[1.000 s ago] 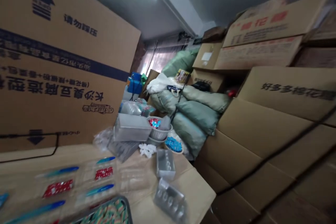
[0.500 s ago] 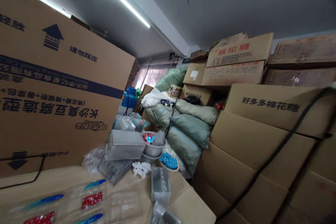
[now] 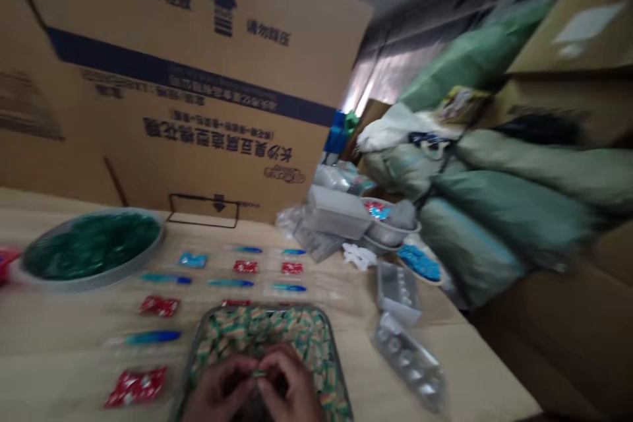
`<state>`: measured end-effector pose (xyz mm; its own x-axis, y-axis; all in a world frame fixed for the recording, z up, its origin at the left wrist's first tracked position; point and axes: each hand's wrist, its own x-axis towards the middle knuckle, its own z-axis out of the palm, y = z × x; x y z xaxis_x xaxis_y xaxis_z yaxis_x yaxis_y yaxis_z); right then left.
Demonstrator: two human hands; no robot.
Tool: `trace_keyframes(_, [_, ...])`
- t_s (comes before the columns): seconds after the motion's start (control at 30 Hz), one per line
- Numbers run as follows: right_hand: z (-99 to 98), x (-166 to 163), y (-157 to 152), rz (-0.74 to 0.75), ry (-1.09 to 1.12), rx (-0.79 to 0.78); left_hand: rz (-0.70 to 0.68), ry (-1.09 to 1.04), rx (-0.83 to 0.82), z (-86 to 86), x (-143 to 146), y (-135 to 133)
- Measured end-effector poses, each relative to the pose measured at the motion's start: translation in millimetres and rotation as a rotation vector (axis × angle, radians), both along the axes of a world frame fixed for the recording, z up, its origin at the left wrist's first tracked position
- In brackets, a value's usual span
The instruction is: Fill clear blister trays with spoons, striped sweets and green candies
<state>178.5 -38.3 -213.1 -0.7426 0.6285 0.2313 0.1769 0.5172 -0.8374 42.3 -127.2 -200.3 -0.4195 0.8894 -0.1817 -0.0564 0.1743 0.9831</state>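
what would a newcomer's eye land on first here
The left hand and right hand meet at bottom centre over a grey tray heaped with green and orange wrapped sweets. Behind stands a huge brown cardboard box with a blue stripe; dull green stuffed sacks pile up at right.

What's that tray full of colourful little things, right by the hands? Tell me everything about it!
The tray is rectangular with rounded corners and a dark grey rim; the blur hides whether it is metal or plastic. It lies flat on the tan table, near the front edge, heaped with small green, orange and white wrapped pieces. The left hand and right hand are over its near end, fingers meeting in the middle.
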Motion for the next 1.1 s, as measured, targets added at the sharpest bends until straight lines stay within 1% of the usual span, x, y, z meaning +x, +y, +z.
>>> trace_keyframes(0.07, [-2.3, -1.6, -1.5, -0.005, 0.027, -0.099, 0.005, -0.111, 0.07, -5.3, 1.6, 0.4])
trace_keyframes(0.1, [0.8, -1.6, -2.6, 0.0, 0.031, -0.109, 0.025, -0.142, 0.106, -6.4, 2.9, 1.7])
trace_keyframes(0.2, [17.5, -0.7, -4.2, 0.038, 0.005, -0.012, 0.084, -0.16, 0.166, -6.4, 6.8, 5.2])
trace_keyframes(0.27, [27.5, -3.6, 4.8, 0.088, -0.041, 0.031, 0.086, -0.184, 0.17, -5.6, 6.7, 6.0])
trace_keyframes(0.3, [30.7, -7.6, 15.2, 0.107, -0.067, 0.013, 0.097, -0.197, 0.16, -5.1, 5.5, 6.1])
trace_keyframes(0.37, [32.2, -21.5, 48.8, 0.114, -0.117, -0.081, 0.161, -0.209, 0.142, -4.3, 1.1, 5.6])
trace_keyframes(0.4, [30.4, -31.5, 70.7, 0.027, -0.146, -0.145, 0.208, -0.205, 0.138, -3.7, -1.8, 5.2])
trace_keyframes(0.43, [27.1, -43.1, 94.1, -0.034, -0.16, -0.159, 0.254, -0.198, 0.135, -3.0, -4.7, 4.5])
trace_keyframes(0.5, [17.0, -68.4, 138.8, -0.118, -0.182, -0.154, 0.316, -0.18, 0.127, -0.9, -10.3, 2.1])
trace_keyframes(0.53, [11.1, -80.8, 157.1, -0.149, -0.203, -0.146, 0.325, -0.174, 0.117, 0.3, -12.7, 0.4])
trace_keyframes(0.57, [5.1, -92.1, 171.7, -0.171, -0.231, -0.136, 0.328, -0.169, 0.105, 1.5, -14.9, -1.5])
trace_keyframes(0.63, [-6.3, -109.4, 188.9, -0.196, -0.291, -0.101, 0.331, -0.163, 0.092, 3.5, -18.6, -5.7])
trace_keyframes(0.73, [-19.2, -120.4, 192.9, -0.205, -0.383, -0.021, 0.364, -0.153, 0.087, 3.5, -23.1, -10.1])
trace_keyframes(0.83, [-25.6, -120.3, 187.3, -0.208, -0.471, 0.061, 0.386, -0.125, 0.064, 0.0, -26.3, -9.6])
trace_keyframes(0.9, [-26.9, -119.6, 183.9, -0.216, -0.526, 0.101, 0.355, -0.081, 0.06, -2.4, -27.9, -6.9])
trace_keyframes(0.97, [-26.9, -120.4, 182.0, -0.235, -0.577, 0.128, 0.273, -0.009, 0.071, -2.4, -29.6, -2.9])
trace_keyframes(1.03, [-25.3, -122.6, 181.6, -0.256, -0.614, 0.149, 0.166, 0.152, 0.066, 1.4, -31.2, 2.8])
trace_keyframes(1.1, [-21.2, -124.8, 181.6, -0.262, -0.633, 0.164, 0.067, 0.441, 0.049, 7.7, -31.7, 11.3])
